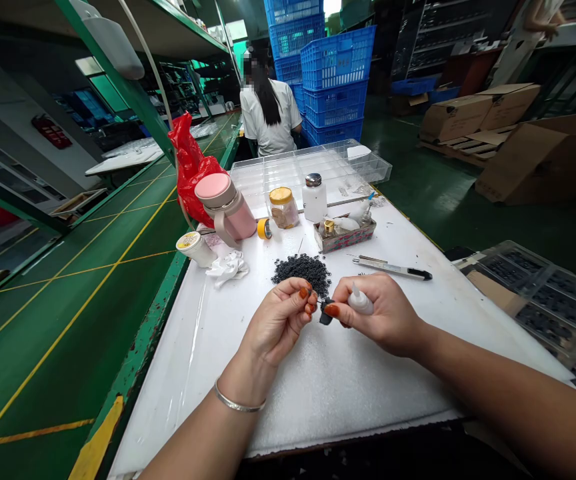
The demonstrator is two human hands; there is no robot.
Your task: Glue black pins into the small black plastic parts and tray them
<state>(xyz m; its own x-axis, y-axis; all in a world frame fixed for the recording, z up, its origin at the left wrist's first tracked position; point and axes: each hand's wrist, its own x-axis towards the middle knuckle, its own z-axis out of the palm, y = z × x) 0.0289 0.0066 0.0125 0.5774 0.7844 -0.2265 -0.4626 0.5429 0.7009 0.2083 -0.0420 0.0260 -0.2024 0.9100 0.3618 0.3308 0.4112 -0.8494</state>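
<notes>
Pinching a tiny piece (310, 288) in my left fingers (295, 303), right fingers (347, 314) clamped on black part (326, 313) and bottle (361, 303), I'm apparently aligning; the next move wants steadiness.

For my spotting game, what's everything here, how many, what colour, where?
small rings: one heap, black, centre
small piece: one, black, centre
nozzled bottle: one, white, centre
penlike tool: one, silver, right
patterned box: one, multicoloured, centre
capped bottle: one, white, centre
yellow-lidded jar: one, clear, centre
tape roll: one, yellow, centre
handled flask: one, pink, left
crumpled cloth: one, white, left
round tub: one, white, left
plastic bag: one, red, left
divided trays: some, clear, back, right
plastic crates: several, blue, background
cardboard boxes: several, brown, right
people: two, pale clothes, background
foam tabletop: one, white, foreground
bench: one, green, left
left hand: one, orange nails, centre
right hand: one, orange nails, around nozzled bottle
</notes>
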